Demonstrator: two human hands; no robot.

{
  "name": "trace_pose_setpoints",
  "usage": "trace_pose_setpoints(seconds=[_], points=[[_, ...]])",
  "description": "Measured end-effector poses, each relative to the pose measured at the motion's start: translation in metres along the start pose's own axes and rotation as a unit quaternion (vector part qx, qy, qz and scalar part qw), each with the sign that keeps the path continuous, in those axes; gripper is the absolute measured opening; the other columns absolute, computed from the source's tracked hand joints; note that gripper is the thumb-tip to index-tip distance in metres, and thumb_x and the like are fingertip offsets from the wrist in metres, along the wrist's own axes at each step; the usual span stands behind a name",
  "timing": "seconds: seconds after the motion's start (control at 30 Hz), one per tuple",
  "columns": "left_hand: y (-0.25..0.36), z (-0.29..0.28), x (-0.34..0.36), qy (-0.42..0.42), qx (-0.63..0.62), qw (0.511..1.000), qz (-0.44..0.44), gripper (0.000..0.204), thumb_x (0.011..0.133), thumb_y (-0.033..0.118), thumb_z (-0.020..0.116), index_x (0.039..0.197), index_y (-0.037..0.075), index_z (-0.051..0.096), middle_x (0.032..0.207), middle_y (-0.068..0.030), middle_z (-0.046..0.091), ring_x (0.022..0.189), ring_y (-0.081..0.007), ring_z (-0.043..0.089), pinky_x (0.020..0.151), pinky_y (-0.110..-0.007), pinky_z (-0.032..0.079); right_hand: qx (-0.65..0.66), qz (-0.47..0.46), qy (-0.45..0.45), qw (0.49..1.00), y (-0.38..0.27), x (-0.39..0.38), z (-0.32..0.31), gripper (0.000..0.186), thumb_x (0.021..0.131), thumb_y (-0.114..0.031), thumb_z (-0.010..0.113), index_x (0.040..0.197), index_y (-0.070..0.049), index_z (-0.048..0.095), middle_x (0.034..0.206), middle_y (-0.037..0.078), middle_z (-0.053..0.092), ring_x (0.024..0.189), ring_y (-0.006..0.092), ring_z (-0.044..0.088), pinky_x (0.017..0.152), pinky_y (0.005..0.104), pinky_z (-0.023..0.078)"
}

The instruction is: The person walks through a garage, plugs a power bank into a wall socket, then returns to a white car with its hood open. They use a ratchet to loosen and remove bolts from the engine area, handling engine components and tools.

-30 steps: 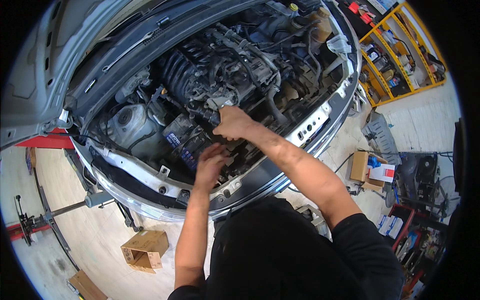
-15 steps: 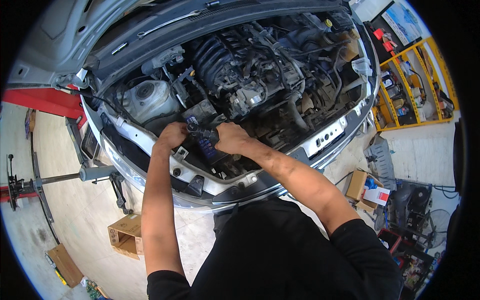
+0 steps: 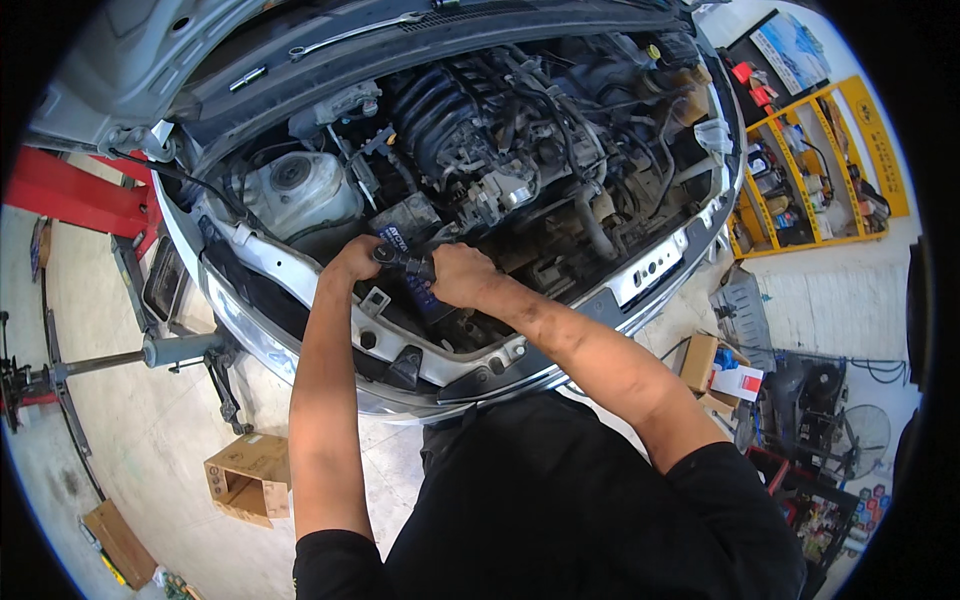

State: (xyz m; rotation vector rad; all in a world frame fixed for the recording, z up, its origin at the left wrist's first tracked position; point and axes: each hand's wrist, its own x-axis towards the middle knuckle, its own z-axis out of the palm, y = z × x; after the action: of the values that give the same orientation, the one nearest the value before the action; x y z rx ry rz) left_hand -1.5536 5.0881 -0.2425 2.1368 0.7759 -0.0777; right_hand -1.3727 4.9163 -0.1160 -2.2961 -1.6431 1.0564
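Two hands meet on one tool at the front of the engine bay (image 3: 520,150), and the relation that counts is how that tool lies between them. The dark tool with blue lettering (image 3: 408,268) sits just behind the pale front crossmember (image 3: 300,270), near the middle of the picture. Its long axis runs from about 10 o'clock down toward 4 o'clock, tilting from the black box-shaped part (image 3: 405,215) behind it toward the person's body.

The left hand (image 3: 352,262) lies at 9 o'clock from the tool, fingers curled shut round its upper end, knuckles facing the camera. The right hand (image 3: 462,275) lies at 3 o'clock from it, also closed, wrapped round the lower stretch of the tool so that most of the shaft is hidden under the fist. The hands are just beside each other, almost touching, with only a short piece of the tool showing between them. Neither is clearly nearer; both have it.

What the tool's working end bears on cannot be told, since the right hand covers it. The ribbed black intake (image 3: 440,105) stands at 12 o'clock, well apart from both hands, and the round white strut tower (image 3: 295,185) at 10 o'clock.
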Motion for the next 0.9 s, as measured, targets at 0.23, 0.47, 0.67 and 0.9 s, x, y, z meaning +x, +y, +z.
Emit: trace_pose_setpoints(seconds=[0.23, 0.47, 0.67, 0.9], points=[[0.020, -0.017, 0.016, -0.123, -0.009, 0.987, -0.106, 0.038, 0.064, 0.012, 0.081, 0.101, 0.007, 0.074, 0.084, -0.0119, 0.073, 0.082, -0.0255, 0.071, 0.077, -0.037, 0.056, -0.025, 0.041, -0.026, 0.998, -0.010, 0.009, -0.003, 0.026, 0.079, -0.011, 0.066, 0.102, 0.000, 0.072, 0.109, 0.024, 0.070, 0.103, 0.0403, 0.068, 0.090, 0.0464, 0.055], [0.011, -0.013, 0.024, -0.095, 0.027, 0.995, 0.004, 0.013, 0.078, 0.009, 0.073, 0.087, -0.001, 0.072, 0.077, -0.0096, 0.071, 0.070, -0.0242, 0.069, 0.064, -0.037, 0.055, -0.001, 0.068, 0.012, 0.998, -0.016, -0.008, 0.012, 0.026, 0.075, -0.008, 0.063, 0.097, 0.002, 0.071, 0.097, 0.026, 0.071, 0.097, 0.0403, 0.069, 0.085, 0.0455, 0.056], [-0.003, 0.011, 0.069, -0.058, -0.294, 0.896, -0.329, 0.011, 0.074, 0.000, 0.073, 0.083, -0.005, 0.069, 0.077, -0.0131, 0.068, 0.067, -0.0274, 0.069, 0.057, -0.042, 0.055, 0.026, 0.083, 0.041, 0.995, -0.014, -0.012, 0.023, 0.024, 0.075, -0.009, 0.064, 0.095, 0.002, 0.072, 0.095, 0.025, 0.071, 0.095, 0.0401, 0.070, 0.085, 0.0450, 0.056], [-0.005, 0.006, 0.066, -0.123, -0.066, 0.978, -0.152, 0.014, 0.076, 0.004, 0.070, 0.088, -0.003, 0.071, 0.079, -0.0157, 0.070, 0.066, -0.0250, 0.069, 0.056, -0.040, 0.054, 0.036, 0.104, 0.057, 0.992, -0.020, -0.019, 0.026, 0.025, 0.076, -0.010, 0.065, 0.097, 0.001, 0.072, 0.099, 0.025, 0.071, 0.097, 0.0404, 0.069, 0.086, 0.0464, 0.056]])
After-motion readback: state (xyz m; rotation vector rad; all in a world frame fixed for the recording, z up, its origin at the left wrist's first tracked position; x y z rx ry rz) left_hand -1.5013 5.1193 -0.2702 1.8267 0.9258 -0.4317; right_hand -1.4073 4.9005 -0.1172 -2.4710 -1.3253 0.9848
